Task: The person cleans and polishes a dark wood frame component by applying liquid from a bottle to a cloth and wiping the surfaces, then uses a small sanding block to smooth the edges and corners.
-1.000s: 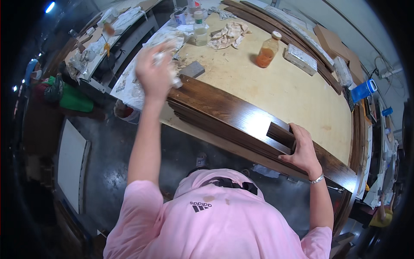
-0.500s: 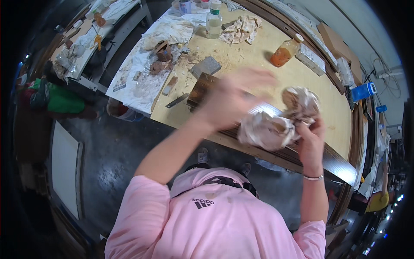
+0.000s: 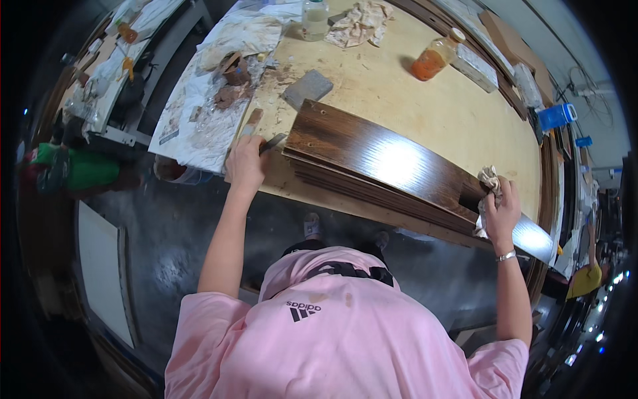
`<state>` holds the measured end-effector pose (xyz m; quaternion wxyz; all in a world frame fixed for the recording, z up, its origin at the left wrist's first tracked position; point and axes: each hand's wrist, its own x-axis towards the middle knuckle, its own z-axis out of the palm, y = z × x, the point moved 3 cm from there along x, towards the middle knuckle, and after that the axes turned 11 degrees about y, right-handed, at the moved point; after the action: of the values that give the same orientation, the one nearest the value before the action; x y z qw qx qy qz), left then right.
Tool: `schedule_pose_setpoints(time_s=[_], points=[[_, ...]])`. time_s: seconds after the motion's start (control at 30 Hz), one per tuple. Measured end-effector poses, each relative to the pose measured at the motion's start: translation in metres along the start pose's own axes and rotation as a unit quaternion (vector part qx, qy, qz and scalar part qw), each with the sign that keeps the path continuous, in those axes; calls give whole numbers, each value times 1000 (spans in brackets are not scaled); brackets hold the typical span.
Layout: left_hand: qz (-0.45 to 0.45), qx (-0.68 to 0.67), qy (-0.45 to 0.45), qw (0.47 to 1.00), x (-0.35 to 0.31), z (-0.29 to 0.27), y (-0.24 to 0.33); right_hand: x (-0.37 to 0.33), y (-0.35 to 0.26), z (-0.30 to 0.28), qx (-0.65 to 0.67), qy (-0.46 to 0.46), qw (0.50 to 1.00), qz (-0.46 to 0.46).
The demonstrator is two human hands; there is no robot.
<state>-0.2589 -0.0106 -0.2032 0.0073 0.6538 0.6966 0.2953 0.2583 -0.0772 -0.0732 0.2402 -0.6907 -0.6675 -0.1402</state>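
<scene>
My left hand (image 3: 246,163) is at the table's near left edge, fingers curled over one end of a dark, flat, blade-like tool (image 3: 272,142). Its covered end is hidden by the fingers. In my right hand (image 3: 503,211) is a crumpled, brown-stained whitish rag (image 3: 489,189), held bunched against the right part of a board. That glossy dark brown wooden board (image 3: 359,143) tops a stack of similar boards (image 3: 372,199) along the table's near edge. A dark rectangular recess (image 3: 470,197) shows in its surface beside the rag.
A grey block (image 3: 308,89) lies behind the boards' left end. On stained white sheeting (image 3: 186,133) sits brown putty-like material (image 3: 229,96). Farther back are a clear bottle (image 3: 315,21), another crumpled rag (image 3: 362,25), an orange-filled bottle (image 3: 435,56) and a wrapped block (image 3: 475,70).
My left hand has moved from over the boards leftward to the dark tool. The rag, spread wide in the air before, is now bunched in my right hand, lower and farther right at the board.
</scene>
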Motion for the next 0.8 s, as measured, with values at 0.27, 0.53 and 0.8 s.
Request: schedule_pose_setpoints(time_s=[0.27,0.53,0.8], points=[[-11,20,-59,998,2,2,12,0,0,-1,-7,18,1000,4],[-42,-12,-68,997,6,3,13,-3,2,-1,-3,24,999,26],[-90,33,-84,992,2,6,12,-3,2,-1,5,34,999,29]])
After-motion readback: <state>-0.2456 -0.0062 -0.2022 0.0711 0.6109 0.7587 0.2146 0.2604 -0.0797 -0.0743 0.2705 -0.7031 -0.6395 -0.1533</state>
